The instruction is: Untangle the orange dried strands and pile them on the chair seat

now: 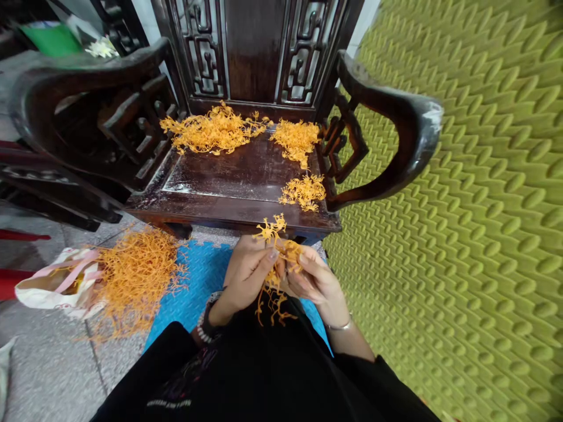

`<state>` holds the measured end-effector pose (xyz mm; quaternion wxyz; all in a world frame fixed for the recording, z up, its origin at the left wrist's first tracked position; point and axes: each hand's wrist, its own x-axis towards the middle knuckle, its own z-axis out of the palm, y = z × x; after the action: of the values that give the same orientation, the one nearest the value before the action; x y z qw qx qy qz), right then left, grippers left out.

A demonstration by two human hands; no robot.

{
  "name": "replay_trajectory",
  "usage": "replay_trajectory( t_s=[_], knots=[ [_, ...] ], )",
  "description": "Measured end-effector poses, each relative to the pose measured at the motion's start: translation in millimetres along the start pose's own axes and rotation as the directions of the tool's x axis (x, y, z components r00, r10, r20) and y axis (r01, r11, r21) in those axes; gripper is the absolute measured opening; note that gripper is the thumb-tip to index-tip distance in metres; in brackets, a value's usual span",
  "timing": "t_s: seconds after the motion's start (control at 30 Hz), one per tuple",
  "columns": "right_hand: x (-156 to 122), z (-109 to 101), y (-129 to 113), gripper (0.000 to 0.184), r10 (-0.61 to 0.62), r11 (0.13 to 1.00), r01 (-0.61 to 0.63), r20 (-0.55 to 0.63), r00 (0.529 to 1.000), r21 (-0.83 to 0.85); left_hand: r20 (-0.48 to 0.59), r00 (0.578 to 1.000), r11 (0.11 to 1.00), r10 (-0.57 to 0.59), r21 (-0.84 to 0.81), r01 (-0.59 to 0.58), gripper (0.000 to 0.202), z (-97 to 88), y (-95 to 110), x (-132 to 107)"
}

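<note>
Chair seat [220,176] bare mid-front; orange piles [211,130] at back, right edge; armrests [387,117] wall both sides.

I find no legible text, number or brand anywhere in frame. Pale print [169,403] on black garment [264,381], lower left: too faint and blurred, I can't make out letters. White bag [44,290], left edge: pink bands, no wording I can read. Green sheet [50,38], upper left corner: blurred, unreadable. Carved chair back [200,47], top centre: fretwork pattern, not lettering as far as I can tell.
</note>
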<state>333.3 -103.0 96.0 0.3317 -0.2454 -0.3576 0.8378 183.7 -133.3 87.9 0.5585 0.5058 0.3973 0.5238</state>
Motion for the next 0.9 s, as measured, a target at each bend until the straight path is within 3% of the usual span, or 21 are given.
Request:
replay_trajectory(
  t_s=[0.13,0.3,0.5,0.63,0.77,0.9],
  knots=[
    [-1,2,-3,0.040,-0.046,0.990,0.034,-0.084,0.995,-0.140,-0.049,0.997,0.998,0.051,0.049,-0.049,0.024,1.0,1,4],
    [-3,1,-7,0.036,-0.082,0.965,0.047,-0.126,0.989,-0.259,0.041,0.997,0.998,0.060,0.014,-0.061,0.021,0.7,-2,8],
    [-3,2,-4,0.034,0.002,0.990,-0.005,-0.026,1.000,-0.138,0.050,0.998,0.969,-0.044,-0.240,0.055,0.034,6.9,-12,5],
    [-6,5,6,0.031,0.002,1.000,-0.002,0.009,1.000,-0.021,0.095,0.988,0.875,-0.125,-0.460,0.155,0.043,14.3,-14,1],
    [-10,6,18,0.021,-0.028,0.998,0.029,-0.017,0.999,0.054,0.161,0.986,0.784,-0.044,-0.606,0.134,0.044,20.4,-13,-1],
    [-12,5,29,0.023,-0.022,0.997,0.020,0.023,0.999,0.075,0.223,0.974,0.753,0.038,-0.647,0.119,0.044,20.6,-17,-5]
  ],
)
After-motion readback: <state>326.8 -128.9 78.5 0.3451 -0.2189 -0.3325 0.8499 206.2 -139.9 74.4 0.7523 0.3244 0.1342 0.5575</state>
